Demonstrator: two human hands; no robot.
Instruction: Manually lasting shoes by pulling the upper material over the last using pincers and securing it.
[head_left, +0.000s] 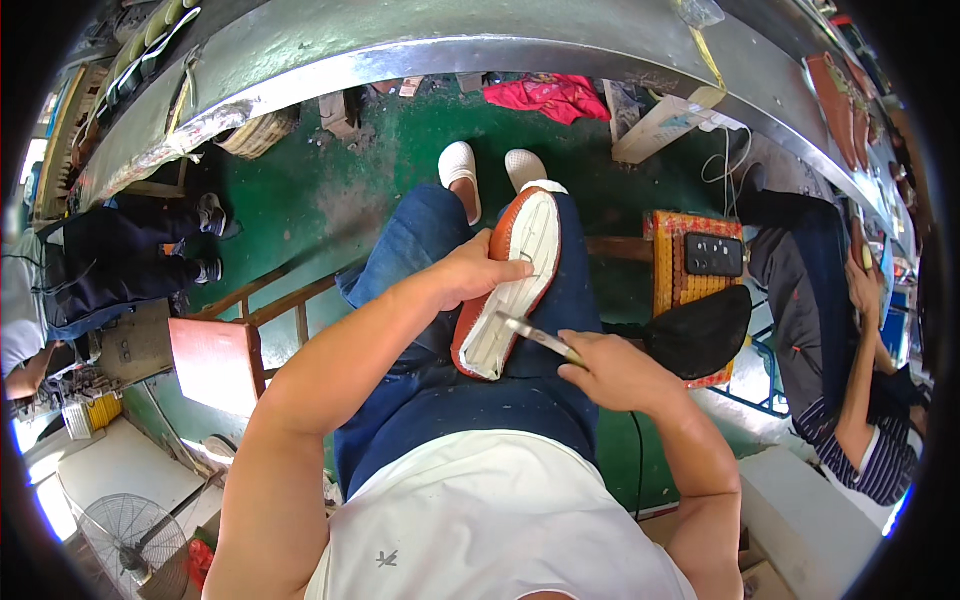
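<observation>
A red-brown leather shoe (484, 322) lies across my thighs with its underside up. Its pale bottom (532, 230) has lengthwise lines, and rough stitching or pleats run round the rim. My left hand (474, 270) grips the shoe's left side, the thumb pressed flat on the pale bottom. A thin dark curved mark shows by that thumb; I cannot tell what it is. In my right hand (612, 370) is a slim metal hand tool (540, 338), hammer-like, its exact kind unclear. The tool's head is over the lower part of the shoe bottom; whether it touches is unclear.
A long metal-edged workbench (420, 75) curves across the far side. To my right, a beaded seat (675, 250) bears a black phone (714, 254) and a black cap-like thing (700, 332). A stool (215, 360) stands left. Co-workers sit on both sides; a fan (130, 545) is lower left.
</observation>
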